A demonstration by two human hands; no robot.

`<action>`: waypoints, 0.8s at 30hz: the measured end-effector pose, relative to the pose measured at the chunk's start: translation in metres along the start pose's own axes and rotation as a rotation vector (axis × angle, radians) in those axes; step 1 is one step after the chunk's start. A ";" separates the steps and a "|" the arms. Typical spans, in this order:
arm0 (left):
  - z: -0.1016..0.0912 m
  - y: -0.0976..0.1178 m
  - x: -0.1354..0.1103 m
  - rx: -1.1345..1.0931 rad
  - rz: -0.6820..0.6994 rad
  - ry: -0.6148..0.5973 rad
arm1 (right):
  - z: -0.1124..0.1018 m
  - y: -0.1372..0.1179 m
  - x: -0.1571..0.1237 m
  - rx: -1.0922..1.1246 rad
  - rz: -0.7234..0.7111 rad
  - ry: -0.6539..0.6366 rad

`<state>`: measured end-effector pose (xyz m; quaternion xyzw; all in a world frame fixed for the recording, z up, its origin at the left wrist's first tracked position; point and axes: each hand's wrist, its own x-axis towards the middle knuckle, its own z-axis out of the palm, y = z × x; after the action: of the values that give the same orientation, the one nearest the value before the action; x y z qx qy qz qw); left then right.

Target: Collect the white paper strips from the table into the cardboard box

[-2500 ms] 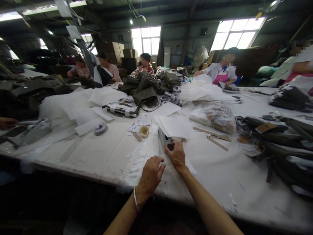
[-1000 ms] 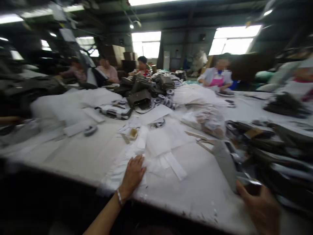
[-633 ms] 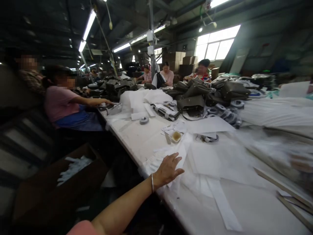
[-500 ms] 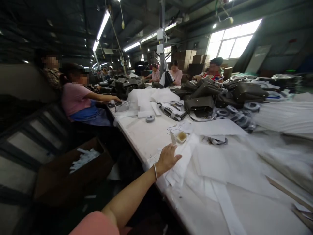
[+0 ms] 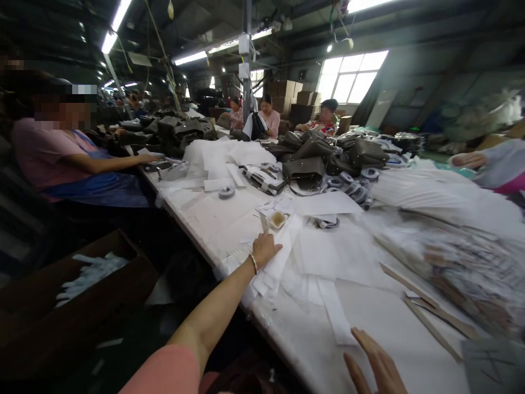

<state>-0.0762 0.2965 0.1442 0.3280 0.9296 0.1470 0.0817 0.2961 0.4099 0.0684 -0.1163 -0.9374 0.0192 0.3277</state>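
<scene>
My left hand [image 5: 266,249], with a bracelet at the wrist, rests over white sheets [image 5: 283,246] near the table's left edge. Its fingers are curled in, and a narrow pale strip [image 5: 263,222] sticks up from them; its kind is unclear. Just beyond sits a small white dish [image 5: 278,219] with yellowish-brown contents. At the bottom right my right hand [image 5: 375,364] has come into view, fingers apart and holding nothing. Its fingertips are by the end of a long white strip [image 5: 334,312]. Part of this hand is cut off by the frame.
Dark handbags [image 5: 305,172] and coiled straps [image 5: 348,186] lie farther back. A grey tape roll [image 5: 226,192] is left of them. Brown strips [image 5: 426,312] and plastic wrap [image 5: 459,262] lie right. A carton [image 5: 135,262] with white pieces stands below left. Co-workers [image 5: 82,153] sit around the table.
The view has swung right. My left hand has gone from lying flat on the sheets to curled fingers. My right hand has entered at the bottom, and a co-worker's arm appears at the right.
</scene>
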 end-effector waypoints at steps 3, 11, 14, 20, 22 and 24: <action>0.007 0.016 0.000 -0.031 0.027 -0.005 | 0.008 -0.018 0.021 -0.010 0.003 -0.019; 0.030 0.079 0.004 -0.096 0.207 -0.104 | 0.032 -0.034 0.071 0.078 0.201 -0.032; 0.026 0.083 0.006 -0.120 0.293 -0.135 | 0.036 -0.039 0.093 0.102 0.243 -0.053; -0.014 -0.011 -0.006 -0.081 0.297 -0.023 | 0.041 -0.041 0.120 0.176 0.457 -0.134; -0.026 -0.054 -0.013 0.059 0.156 0.056 | 0.045 -0.037 0.131 0.206 0.596 -0.201; -0.032 -0.083 -0.019 0.202 0.064 0.064 | 0.047 -0.029 0.146 0.216 0.726 -0.281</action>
<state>-0.1188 0.2156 0.1485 0.3593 0.9308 0.0653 0.0136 0.1505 0.4170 0.1240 -0.4011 -0.8636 0.2480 0.1785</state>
